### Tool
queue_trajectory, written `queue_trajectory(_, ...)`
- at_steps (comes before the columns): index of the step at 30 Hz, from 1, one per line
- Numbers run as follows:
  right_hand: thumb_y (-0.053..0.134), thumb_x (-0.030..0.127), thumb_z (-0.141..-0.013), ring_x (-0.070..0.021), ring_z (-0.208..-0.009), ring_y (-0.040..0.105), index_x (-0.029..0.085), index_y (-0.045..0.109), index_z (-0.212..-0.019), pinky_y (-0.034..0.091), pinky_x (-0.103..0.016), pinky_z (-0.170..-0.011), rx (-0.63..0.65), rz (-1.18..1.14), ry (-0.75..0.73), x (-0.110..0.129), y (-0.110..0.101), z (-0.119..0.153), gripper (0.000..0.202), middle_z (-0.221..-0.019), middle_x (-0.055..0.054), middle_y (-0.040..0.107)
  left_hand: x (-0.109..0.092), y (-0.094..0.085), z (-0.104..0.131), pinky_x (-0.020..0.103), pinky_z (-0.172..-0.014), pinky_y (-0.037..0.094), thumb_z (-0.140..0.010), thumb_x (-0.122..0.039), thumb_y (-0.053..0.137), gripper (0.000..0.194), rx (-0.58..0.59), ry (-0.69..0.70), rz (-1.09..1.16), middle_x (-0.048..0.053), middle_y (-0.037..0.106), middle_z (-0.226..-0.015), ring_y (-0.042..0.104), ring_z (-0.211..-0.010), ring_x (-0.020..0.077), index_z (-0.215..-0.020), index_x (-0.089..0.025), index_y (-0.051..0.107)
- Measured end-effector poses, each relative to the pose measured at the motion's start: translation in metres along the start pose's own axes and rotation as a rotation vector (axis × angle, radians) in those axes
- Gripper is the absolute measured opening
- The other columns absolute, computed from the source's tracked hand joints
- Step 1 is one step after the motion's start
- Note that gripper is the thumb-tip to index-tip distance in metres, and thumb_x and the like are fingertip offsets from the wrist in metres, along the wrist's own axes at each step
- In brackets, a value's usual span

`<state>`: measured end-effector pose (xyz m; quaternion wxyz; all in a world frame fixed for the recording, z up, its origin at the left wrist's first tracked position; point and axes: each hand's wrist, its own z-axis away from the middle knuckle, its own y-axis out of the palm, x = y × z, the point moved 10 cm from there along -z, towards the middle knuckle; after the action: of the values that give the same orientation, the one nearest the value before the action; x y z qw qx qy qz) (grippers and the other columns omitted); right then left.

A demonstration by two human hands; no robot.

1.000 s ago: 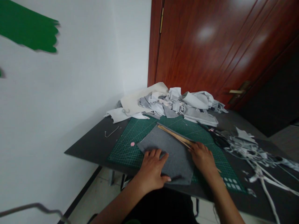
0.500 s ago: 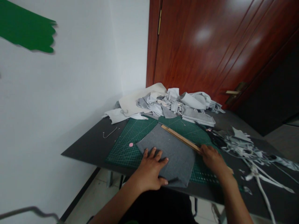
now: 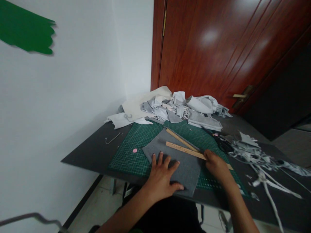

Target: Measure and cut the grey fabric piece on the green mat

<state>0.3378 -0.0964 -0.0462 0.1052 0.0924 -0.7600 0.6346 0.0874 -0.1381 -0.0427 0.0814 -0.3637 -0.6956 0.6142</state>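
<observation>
While a spread left hand lies on dark grey cloth, the right hand holds a flat wooden ruler

Since loose fabric shifts easily, the left hand seems laid palm down to steady it; its fingers are fanned out and grip nothing. The cloth lies over the middle and near part of the green gridded cutting mat, its near end reaching past the mat's near edge. Above the mat's right side, the right hand has its fingers curled around the ruler's near end, a hold that probably allows the whole length to be swung or slid from there. A slim tan wooden strip runs along the cloth's far-right edge, within the mat, perhaps set there to line up with that edge; whether the right hand grips it too is hidden.

The ruler's long axis slants across the mat, its free end over the cloth and pointing to the mat's far left. The strip slants the same way but more steeply away from the person, so the 2 make a narrow V, closing at the right hand. Running likewise, the cloth's longer direction seems to go from the mat's far left to its near right. Some wood shows beyond the right hand at the mat's right side, but which of the 2 it belongs to, I cannot tell
</observation>
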Motion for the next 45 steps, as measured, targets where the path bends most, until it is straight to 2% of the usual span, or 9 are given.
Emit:
queue_trajectory(6, 0.044, 0.028, -0.093, -0.0221, -0.078, 0.067, 0.026, 0.049, -0.088, 0.041, -0.029, -0.068, 0.174, -0.192, 0.054, -0.008, 0.009, 0.005, 0.007, -0.08, 0.0, 0.066, 0.002, 0.007, 0.004, 0.079, -0.118, 0.004, -0.079, -0.085, 0.058, 0.091, 0.129, 0.098, 0.031, 0.013, 0.041, -0.162, 0.017, -0.154, 0.0506, -0.154, -0.034, 0.046)
queue_trajectory(11, 0.051, 0.051, -0.097, -0.0232, -0.071, 0.069, 0.026, 0.047, -0.091, 0.041, -0.029, -0.063, 0.172, -0.157, 0.091, -0.004, 0.01, 0.006, 0.027, -0.078, -0.001, 0.068, 0.002, 0.005, 0.004, 0.077, -0.119, 0.003, -0.074, -0.087, 0.063, 0.097, 0.202, 0.173, 0.049, 0.012, 0.042, -0.162, 0.016, -0.155, 0.0479, -0.153, -0.033, 0.047)
queue_trajectory(19, 0.043, 0.04, -0.107, -0.0264, -0.086, 0.076, 0.023, 0.059, -0.115, 0.043, -0.028, -0.064, 0.093, 0.195, 0.067, 0.017, -0.004, 0.01, 0.024, -0.094, -0.011, 0.078, 0.006, -0.003, 0.003, 0.071, -0.123, 0.008, -0.071, -0.07, 0.08, 0.089, 0.238, 0.2, 0.073, 0.008, 0.044, -0.161, 0.022, -0.155, 0.0432, -0.149, -0.035, 0.052)
queue_trajectory(24, 0.045, 0.033, -0.106, -0.0238, -0.094, 0.074, 0.024, 0.061, -0.122, 0.048, -0.029, -0.077, 0.138, 0.048, -0.168, 0.069, 0.012, 0.014, 0.025, -0.109, -0.009, 0.076, 0.009, -0.004, -0.001, 0.071, -0.123, 0.012, -0.091, -0.061, 0.066, 0.052, 0.135, 0.133, 0.102, 0.004, 0.055, -0.153, 0.031, -0.153, 0.0388, -0.137, -0.036, 0.064)
queue_trajectory(30, 0.05, 0.025, -0.101, -0.0276, -0.1, 0.068, 0.019, 0.067, -0.122, 0.05, -0.038, -0.091, 0.067, 0.031, -0.285, 0.103, 0.02, 0.013, 0.027, -0.114, -0.013, 0.07, 0.008, -0.004, -0.003, 0.063, -0.126, 0.015, -0.08, -0.06, 0.079, 0.062, 0.117, 0.205, 0.109, 0.004, 0.058, -0.15, 0.034, -0.151, 0.0354, -0.136, -0.036, 0.065)
queue_trajectory(35, 0.052, 0.022, -0.101, -0.0323, -0.138, 0.053, 0.021, 0.068, -0.128, 0.037, -0.051, -0.116, 0.004, 0.033, -0.296, 0.09, 0.019, 0.012, 0.031, -0.149, -0.018, 0.056, 0.007, -0.007, -0.003, 0.058, -0.125, 0.024, -0.075, -0.055, 0.086, 0.063, 0.116, 0.181, 0.112, 0.003, 0.061, -0.143, 0.039, -0.148, 0.0352, -0.131, -0.033, 0.069)
queue_trajectory(38, 0.05, 0.025, -0.102, -0.0318, -0.147, 0.045, 0.02, 0.069, -0.126, 0.03, -0.055, -0.12, 0.034, -0.017, -0.27, 0.078, 0.018, 0.01, 0.031, -0.15, -0.018, 0.057, 0.005, -0.005, -0.002, 0.057, -0.124, 0.027, -0.074, -0.053, 0.087, 0.067, 0.13, 0.169, 0.107, 0.004, 0.059, -0.146, 0.039, -0.147, 0.0353, -0.134, -0.031, 0.067)
queue_trajectory(42, 0.05, 0.033, -0.103, -0.0292, -0.14, 0.052, 0.021, 0.073, -0.117, 0.04, -0.047, -0.114, 0.046, -0.179, -0.281, 0.071, 0.009, 0.006, 0.03, -0.138, -0.015, 0.066, 0.007, -0.009, 0.0, 0.055, -0.124, 0.027, -0.071, -0.046, 0.091, 0.066, 0.163, 0.179, 0.129, 0.003, 0.062, -0.142, 0.041, -0.147, 0.034, -0.131, -0.032, 0.068)
queue_trajectory(45, 0.046, 0.035, -0.105, -0.0269, -0.112, 0.068, 0.017, 0.074, -0.111, 0.051, -0.038, -0.098, -0.107, -0.221, -0.189, 0.046, -0.012, 0.001, 0.034, -0.117, -0.016, 0.072, 0.014, -0.012, 0.002, 0.057, -0.125, 0.023, -0.07, -0.04, 0.093, 0.065, 0.185, 0.192, 0.163, 0.002, 0.062, -0.142, 0.041, -0.147, 0.0333, -0.129, -0.035, 0.069)
